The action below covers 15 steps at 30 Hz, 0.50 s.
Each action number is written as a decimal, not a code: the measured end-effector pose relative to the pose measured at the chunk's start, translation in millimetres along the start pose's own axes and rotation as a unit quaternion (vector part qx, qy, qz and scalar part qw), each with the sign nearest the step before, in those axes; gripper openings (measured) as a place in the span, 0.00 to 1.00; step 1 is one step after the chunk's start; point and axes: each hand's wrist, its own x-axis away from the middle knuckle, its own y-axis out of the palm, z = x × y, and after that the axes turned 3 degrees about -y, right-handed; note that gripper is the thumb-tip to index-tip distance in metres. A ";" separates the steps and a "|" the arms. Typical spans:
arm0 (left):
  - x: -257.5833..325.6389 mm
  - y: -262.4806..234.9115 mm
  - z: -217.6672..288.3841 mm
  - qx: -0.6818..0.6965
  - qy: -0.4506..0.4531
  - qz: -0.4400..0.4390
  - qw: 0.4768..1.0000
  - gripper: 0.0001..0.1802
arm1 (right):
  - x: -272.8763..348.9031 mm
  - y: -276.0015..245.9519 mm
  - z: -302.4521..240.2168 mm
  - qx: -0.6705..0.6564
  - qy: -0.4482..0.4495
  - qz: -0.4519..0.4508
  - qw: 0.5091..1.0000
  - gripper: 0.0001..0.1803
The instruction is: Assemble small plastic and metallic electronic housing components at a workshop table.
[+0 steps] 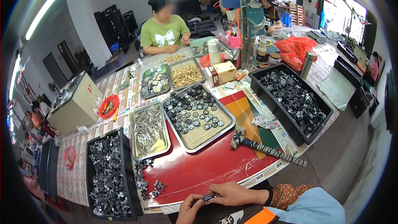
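- Both hands pinched one small dark part [207, 197] between them at the lower edge of the head view: the left hand [190, 208] gripped it from below with curled fingers, and the right hand [232, 193] pressed on it from the side with thumb and fingertips.
- Progress looked partial, judging by the table: the metal tray [199, 141] held many round dark pieces in loose rows with bare space at its near end, while a few loose parts [150, 182] lay on the red mat [207, 170].
- The black bin [108, 174] on the left remained heaped.
- Forearms entered low, wrists bent inward, hands close to the body.
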 end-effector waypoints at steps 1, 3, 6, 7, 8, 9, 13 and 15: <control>0.2 -0.6 -2.8 0.005 -0.006 0.001 1.000 0.07 | 0.5 0.4 0.6 0.009 0.007 -0.008 1.000 0.19; 0.6 0.9 -7.6 -0.012 0.005 0.002 1.000 0.06 | 1.0 1.1 2.1 0.016 0.010 -0.014 1.000 0.19; 0.0 4.2 -10.7 -0.028 0.023 -0.003 0.999 0.06 | 1.4 3.6 4.1 0.022 -0.016 -0.001 1.000 0.19; 0.6 5.2 -12.5 -0.030 0.031 -0.009 0.999 0.06 | -0.3 5.5 5.4 0.027 -0.038 0.006 0.999 0.18; 0.2 6.1 -13.5 -0.030 0.030 -0.004 0.999 0.06 | -1.1 7.4 5.5 0.031 -0.060 0.013 0.998 0.17; -1.2 6.8 -13.3 0.000 0.026 0.002 1.000 0.06 | -0.9 7.4 3.9 0.030 -0.062 0.009 0.998 0.17; -7.5 -6.2 -25.7 0.062 0.033 0.040 0.997 0.09 | -7.0 2.7 -5.0 0.016 -0.075 0.022 0.997 0.16; -10.7 -17.2 -39.7 0.069 0.025 0.057 0.996 0.11 | -10.6 0.5 -7.2 0.013 -0.087 0.022 0.996 0.16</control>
